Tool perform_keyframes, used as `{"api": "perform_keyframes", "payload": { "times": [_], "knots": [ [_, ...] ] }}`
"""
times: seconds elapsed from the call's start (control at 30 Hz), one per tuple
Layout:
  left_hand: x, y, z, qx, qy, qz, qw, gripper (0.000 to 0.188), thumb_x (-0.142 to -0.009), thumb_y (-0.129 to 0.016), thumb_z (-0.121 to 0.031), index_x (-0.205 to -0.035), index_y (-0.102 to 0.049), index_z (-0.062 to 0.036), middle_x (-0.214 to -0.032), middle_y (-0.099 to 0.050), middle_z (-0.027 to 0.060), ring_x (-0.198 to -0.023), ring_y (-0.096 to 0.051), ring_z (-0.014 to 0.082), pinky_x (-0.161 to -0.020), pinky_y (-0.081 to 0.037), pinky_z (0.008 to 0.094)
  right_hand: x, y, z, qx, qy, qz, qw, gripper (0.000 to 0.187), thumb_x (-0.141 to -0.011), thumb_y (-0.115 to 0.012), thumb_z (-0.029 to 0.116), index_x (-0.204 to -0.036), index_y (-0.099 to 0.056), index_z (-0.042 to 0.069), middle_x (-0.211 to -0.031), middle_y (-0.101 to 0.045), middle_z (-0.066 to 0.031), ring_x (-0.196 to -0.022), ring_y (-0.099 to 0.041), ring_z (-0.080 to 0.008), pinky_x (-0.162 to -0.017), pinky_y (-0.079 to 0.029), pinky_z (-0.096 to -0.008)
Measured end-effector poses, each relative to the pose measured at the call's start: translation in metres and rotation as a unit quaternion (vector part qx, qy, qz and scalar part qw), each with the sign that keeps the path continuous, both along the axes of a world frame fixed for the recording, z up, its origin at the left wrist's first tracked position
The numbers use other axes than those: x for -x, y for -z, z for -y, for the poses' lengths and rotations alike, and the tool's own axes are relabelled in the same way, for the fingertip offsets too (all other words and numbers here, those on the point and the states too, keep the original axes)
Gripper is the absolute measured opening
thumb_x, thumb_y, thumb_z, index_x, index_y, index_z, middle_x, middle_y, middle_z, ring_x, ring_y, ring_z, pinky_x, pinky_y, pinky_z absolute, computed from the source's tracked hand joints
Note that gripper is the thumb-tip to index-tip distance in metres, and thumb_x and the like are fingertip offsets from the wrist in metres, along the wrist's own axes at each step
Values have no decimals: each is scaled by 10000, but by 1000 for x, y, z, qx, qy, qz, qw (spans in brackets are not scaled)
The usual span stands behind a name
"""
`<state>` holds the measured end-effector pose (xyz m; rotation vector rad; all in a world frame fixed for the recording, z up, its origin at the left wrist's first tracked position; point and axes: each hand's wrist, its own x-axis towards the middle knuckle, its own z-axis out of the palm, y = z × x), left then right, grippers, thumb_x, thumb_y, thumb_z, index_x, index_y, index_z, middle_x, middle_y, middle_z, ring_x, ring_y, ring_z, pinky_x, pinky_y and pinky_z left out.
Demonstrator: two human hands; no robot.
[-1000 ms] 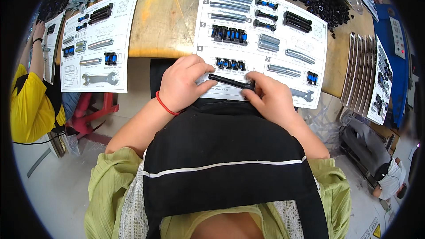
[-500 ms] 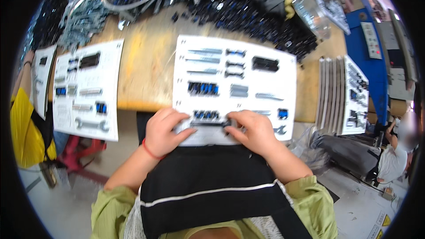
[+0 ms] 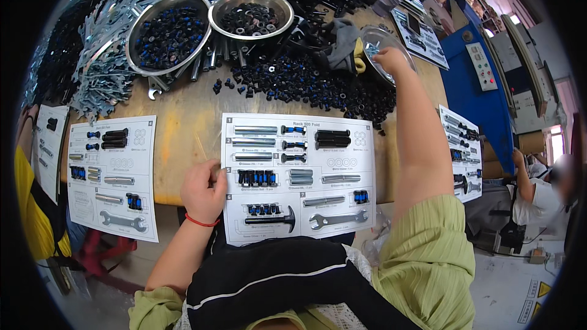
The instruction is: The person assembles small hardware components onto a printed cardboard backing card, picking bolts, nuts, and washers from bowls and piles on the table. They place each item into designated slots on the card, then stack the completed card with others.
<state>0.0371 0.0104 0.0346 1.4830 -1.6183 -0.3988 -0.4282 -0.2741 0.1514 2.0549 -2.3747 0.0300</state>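
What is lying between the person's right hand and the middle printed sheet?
In the head view, the rim of a clear tray, then many loose dark bolts, lie between the right hand and that sheet.

Head cam, left fisheye, looks down and forward, apron [image 3: 269, 261] close at bottom, bench [image 3: 186, 128] farther out, straight edges bending toward rim.

Hands [image 3: 394, 61] at card [image 3: 317, 159] and dish [image 3: 380, 36]
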Motion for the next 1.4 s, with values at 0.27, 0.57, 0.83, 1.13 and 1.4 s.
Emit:
{"api": "perform_keyframes", "payload": {
  "times": [0.27, 0.57, 0.83, 1.13, 1.4],
  "knots": [
    [-4, 6, -4, -18, -9, 16, 1000, 126, -818, -688, -146, -923, -683, -77, -741, -626, 83, -679, -606, 271, -601, -468, 386, 3, 22, 21, 227, 72, 153, 959, 345, -820, -643, 312, -1005, -721, 32, -926, -721, -192, -879, -688, -338, -793, -528, -400],
    [-4, 11, -5, -23, -15, 8, 1000, 132, -827, -683, -216, -896, -701, -104, -727, -636, 57, -690, -617, 262, -607, -480, 379, -178, -13, -215, 117, -234, 527, 809, 205, -987, -559, 80, -1149, -685, 79, -881, -694, -15, -698, -592, -71, -645, -471, -180],
    [-3, 11, -5, 9, -22, 4, 1000, 119, -819, -675, -235, -872, -714, -135, -684, -625, 18, -666, -610, 231, -578, -474, 365, -291, 49, -329, -73, -541, 201, 813, 116, -787, -644, 91, -889, -590, 79, -798, -606, -85, -744, -642, -285, -621, -530, -399],
    [-6, 13, -11, 6, -16, 9, 1000, 123, -825, -662, -240, -862, -713, -134, -708, -654, 16, -691, -633, 236, -581, -486, 373, -275, 69, -366, -58, -475, 150, 865, 129, -817, -700, 173, -852, -598, 102, -765, -552, -62, -699, -614, -272, -563, -506, -386],
    [-3, 18, -5, 26, -2, 42, 999, 125, -835, -664, -209, -884, -707, -103, -802, -682, 84, -727, -650, 276, -647, -514, 397, -262, 86, -373, 22, -433, 178, 884, 74, -754, -632, 116, -741, -560, 105, -710, -529, -57, -648, -604, -260, -533, -492, -380]
  ]
}}
